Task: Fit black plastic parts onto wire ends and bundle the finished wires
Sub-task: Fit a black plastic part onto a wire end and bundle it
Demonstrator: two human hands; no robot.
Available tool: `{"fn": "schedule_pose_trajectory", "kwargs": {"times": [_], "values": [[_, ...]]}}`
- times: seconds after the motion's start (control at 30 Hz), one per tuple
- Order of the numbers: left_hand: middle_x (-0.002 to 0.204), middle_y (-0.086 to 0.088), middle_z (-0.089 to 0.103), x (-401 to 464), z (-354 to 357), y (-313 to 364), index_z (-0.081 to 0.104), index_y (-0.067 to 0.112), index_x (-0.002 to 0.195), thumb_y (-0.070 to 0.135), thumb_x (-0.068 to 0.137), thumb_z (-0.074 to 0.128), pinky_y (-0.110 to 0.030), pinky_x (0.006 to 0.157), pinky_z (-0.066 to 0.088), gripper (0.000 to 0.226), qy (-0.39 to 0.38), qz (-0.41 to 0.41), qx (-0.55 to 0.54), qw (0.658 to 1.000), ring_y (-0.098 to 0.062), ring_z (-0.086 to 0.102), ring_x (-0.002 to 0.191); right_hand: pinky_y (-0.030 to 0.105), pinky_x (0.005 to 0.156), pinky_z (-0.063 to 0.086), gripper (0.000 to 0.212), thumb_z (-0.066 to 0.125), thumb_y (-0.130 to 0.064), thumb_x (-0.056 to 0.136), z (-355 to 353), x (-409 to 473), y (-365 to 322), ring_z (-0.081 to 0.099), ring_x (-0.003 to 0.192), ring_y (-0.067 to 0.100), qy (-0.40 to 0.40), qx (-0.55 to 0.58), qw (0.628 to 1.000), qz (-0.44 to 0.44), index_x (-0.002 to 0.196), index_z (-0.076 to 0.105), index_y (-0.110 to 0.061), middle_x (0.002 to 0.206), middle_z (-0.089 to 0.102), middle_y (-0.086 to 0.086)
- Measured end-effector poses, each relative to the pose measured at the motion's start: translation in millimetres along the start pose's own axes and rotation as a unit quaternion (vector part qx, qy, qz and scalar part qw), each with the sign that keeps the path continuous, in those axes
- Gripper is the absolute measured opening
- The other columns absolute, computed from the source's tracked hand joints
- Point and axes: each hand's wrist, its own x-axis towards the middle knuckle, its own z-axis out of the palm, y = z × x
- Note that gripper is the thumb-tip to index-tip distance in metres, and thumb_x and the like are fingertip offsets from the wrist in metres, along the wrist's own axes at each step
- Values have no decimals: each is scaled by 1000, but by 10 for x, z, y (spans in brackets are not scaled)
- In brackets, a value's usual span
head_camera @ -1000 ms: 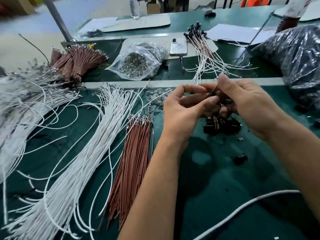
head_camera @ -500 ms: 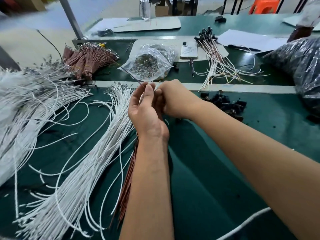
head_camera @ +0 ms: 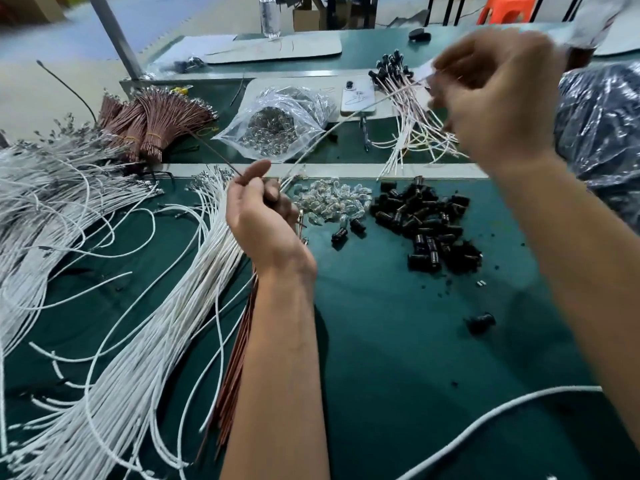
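Observation:
My left hand (head_camera: pixel 263 220) hovers over the wire ends at the table's middle and grips a thin brown wire (head_camera: pixel 216 152) that points up and left. My right hand (head_camera: pixel 495 95) is raised at the upper right, blurred, and pinches a white wire (head_camera: pixel 349 117) stretched taut down towards my left hand. A heap of black plastic parts (head_camera: pixel 426 223) lies right of my left hand, beside a pile of clear bulbs (head_camera: pixel 332 202). Loose white wires (head_camera: pixel 138 306) fan across the left. Brown wires (head_camera: pixel 239 358) lie partly under my left forearm. Finished wires with black ends (head_camera: pixel 398 74) lie at the back.
Tied brown bundles (head_camera: pixel 152 123), a clear bag of bulbs (head_camera: pixel 273 126) and a phone (head_camera: pixel 358 97) sit on the back shelf. A black plastic bag (head_camera: pixel 602 126) fills the right edge. One stray black part (head_camera: pixel 479 322) and a thick white cord (head_camera: pixel 485 420) lie on the green mat.
My right hand has left my left hand and swung up and to the right, drawing a white wire out. My left hand stayed near the wire ends.

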Motion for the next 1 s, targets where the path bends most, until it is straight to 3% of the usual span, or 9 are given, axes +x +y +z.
{"fn": "schedule_pose_trajectory", "kwargs": {"times": [0.13,0.27,0.37,0.47,0.53,0.63,0.8,0.9,1.0], "values": [[71,6,53,-93,73,-76,63,14,98,21,99,61,-23,50,39,8,-88,17,182,979,-9,45,58,26,51,57,14,75,-17,91,-321,113,268,77,72,11,40,59,996,52,102,74,-9,85,74,6],[86,-15,71,-190,107,-226,72,13,87,22,85,81,-41,74,59,13,-249,48,415,874,-35,65,77,39,55,63,20,78,-14,90,-436,7,608,78,72,15,15,63,991,117,104,75,-1,88,76,13],[55,9,60,-247,131,-306,72,17,72,19,83,82,-29,54,45,15,-320,49,477,817,-9,48,53,52,65,63,26,77,-4,89,-433,-122,820,77,72,17,2,89,978,187,115,73,-1,92,75,17],[50,15,47,-347,196,-324,70,17,73,16,88,78,-21,48,34,16,-335,-35,411,847,-5,38,47,45,69,65,76,81,2,84,-458,-244,880,77,85,21,-60,58,973,217,151,50,-18,108,74,11],[51,11,45,-412,236,-320,64,15,75,12,92,72,-19,43,26,19,-310,-135,308,889,-8,32,46,41,64,65,86,83,3,82,-453,-414,822,77,83,20,-53,42,974,218,154,41,-19,108,74,9],[51,10,36,-498,302,-336,59,15,78,10,96,66,-17,39,21,20,-303,-229,222,898,-7,25,42,39,52,62,54,81,0,84,-389,-803,614,77,69,21,-61,91,969,223,130,57,-14,92,76,5],[50,11,27,-617,385,-346,56,14,82,10,100,56,-15,35,16,19,-344,-261,162,887,-2,18,37,43,71,60,20,81,-15,76,-281,-1177,344,68,71,17,-287,124,936,159,96,80,-14,78,76,7],[49,11,25,-639,395,-328,52,13,81,9,101,52,-13,32,17,20,-368,-302,99,874,0,17,37,34,50,45,19,68,-13,77,-257,-1251,284,51,59,12,-318,199,910,176,90,74,-1,67,63,22],[49,12,25,-604,390,-293,54,12,80,13,94,54,-12,33,14,14,-362,-357,29,861,-1,13,38,22,36,35,16,72,-19,82,-270,-1298,293,42,41,16,-320,249,888,218,94,78,-9,53,57,7]]}}
